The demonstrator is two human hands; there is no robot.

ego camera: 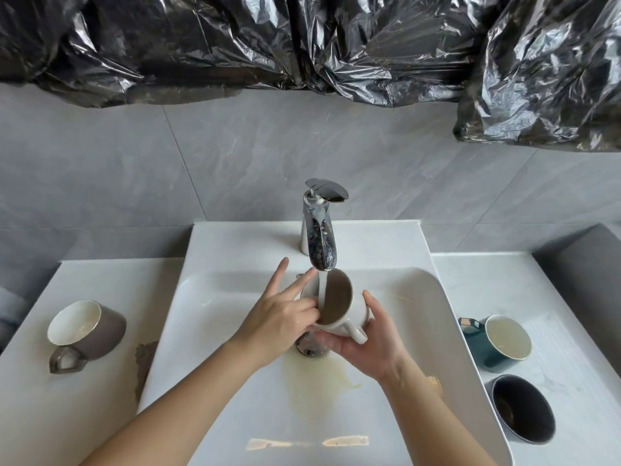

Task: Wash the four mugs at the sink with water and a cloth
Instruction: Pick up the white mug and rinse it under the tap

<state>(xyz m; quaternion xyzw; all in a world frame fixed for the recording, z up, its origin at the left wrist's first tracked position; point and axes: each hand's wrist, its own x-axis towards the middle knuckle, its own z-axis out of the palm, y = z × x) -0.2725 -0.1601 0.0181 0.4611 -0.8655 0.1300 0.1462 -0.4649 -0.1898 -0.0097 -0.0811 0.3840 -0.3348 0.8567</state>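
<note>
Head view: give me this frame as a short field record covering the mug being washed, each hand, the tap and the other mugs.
mug being washed: white mug, tilted under the stream, over the sink
right hand: holds it from below
left hand: touches its rim, two fingers straight
tap: running, water falls into the mug
left counter: brown mug on its side
right counter: green mug, dark mug
cloth: none in either hand

chrome tap (321,230) mirror-glossy; ceramic sink (235,415) smooth, glossy; black plastic sheeting (235,45) crinkly, shiny.
</note>
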